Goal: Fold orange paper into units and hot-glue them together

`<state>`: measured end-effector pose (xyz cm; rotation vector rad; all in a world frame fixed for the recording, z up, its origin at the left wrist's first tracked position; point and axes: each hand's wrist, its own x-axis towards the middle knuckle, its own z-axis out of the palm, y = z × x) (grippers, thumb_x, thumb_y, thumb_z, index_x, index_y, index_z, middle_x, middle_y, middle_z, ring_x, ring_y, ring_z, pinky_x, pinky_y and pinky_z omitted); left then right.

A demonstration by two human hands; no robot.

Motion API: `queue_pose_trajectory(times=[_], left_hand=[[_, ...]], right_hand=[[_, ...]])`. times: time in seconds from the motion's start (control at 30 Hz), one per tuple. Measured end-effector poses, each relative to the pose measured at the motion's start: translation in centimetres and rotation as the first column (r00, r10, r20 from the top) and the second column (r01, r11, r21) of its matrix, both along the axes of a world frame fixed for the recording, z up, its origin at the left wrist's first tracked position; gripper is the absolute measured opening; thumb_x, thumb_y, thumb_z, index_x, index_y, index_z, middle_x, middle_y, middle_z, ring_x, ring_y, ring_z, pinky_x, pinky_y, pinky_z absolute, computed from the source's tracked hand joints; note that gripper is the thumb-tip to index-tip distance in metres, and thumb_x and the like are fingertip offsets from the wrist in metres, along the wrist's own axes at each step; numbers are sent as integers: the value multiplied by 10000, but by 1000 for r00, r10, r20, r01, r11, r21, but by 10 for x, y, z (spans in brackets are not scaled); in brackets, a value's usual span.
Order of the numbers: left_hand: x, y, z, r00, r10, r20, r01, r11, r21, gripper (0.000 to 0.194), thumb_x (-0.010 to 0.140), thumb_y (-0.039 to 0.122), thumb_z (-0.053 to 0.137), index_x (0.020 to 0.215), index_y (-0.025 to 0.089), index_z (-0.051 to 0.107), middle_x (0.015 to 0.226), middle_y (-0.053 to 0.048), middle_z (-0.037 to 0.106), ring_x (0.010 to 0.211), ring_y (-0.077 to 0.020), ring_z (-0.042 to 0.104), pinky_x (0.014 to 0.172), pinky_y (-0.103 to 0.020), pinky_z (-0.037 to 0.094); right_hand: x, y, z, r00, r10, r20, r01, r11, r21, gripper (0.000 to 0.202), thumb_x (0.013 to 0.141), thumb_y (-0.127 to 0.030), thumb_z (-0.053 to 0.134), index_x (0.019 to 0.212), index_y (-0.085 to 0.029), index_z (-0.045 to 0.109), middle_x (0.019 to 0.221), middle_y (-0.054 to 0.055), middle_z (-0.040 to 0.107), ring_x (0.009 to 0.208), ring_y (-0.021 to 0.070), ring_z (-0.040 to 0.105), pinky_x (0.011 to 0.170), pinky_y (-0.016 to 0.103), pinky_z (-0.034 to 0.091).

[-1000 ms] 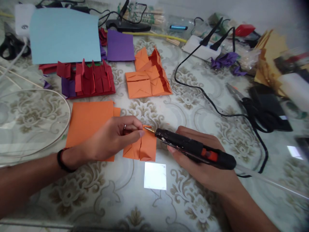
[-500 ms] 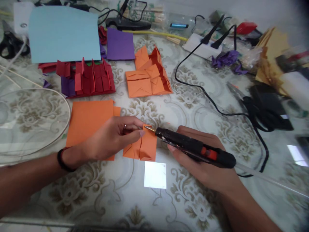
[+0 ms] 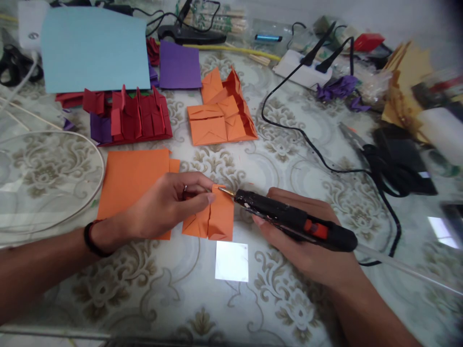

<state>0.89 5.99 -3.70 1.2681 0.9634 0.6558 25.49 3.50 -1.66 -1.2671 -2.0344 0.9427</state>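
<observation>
My left hand [image 3: 177, 202] pinches the upper part of a folded orange paper piece [image 3: 221, 217] between thumb and fingers. In my right hand [image 3: 304, 231] is a black hot glue gun [image 3: 278, 212] with a red part on its side and a clear glue stick [image 3: 401, 267] out of its back end. The gun's metal nozzle is at the piece's top edge, close to my left thumb; whether it touches the paper I cannot tell. Beneath my left hand and wrist lie flat orange sheets [image 3: 133, 183].
Beyond my hands are folded orange pieces [image 3: 208, 127], red folded pieces [image 3: 141, 118], a purple square [image 3: 180, 65] and a light blue sheet [image 3: 96, 50]. Scissors [image 3: 372, 154] and a white power strip [image 3: 302, 70] lie to the right. A black cord [image 3: 311, 144] loops across the cloth.
The glue gun's nozzle has shifted very slightly along the top of the orange piece. Both hands keep the same hold.
</observation>
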Motion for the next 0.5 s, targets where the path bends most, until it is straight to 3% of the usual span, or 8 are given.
queue_pose_trajectory(times=[0.5], left_hand=[[0, 1, -2, 996, 75, 40, -75, 997, -12, 118, 897, 271, 665, 891, 153, 668, 617, 62, 390, 540, -72, 301, 458, -178, 249]], right_hand=[[3, 1, 2, 1000, -9, 6, 8, 999, 34, 239, 879, -72, 622, 711, -226, 551, 637, -38, 497, 532, 112, 490, 493, 273, 358]])
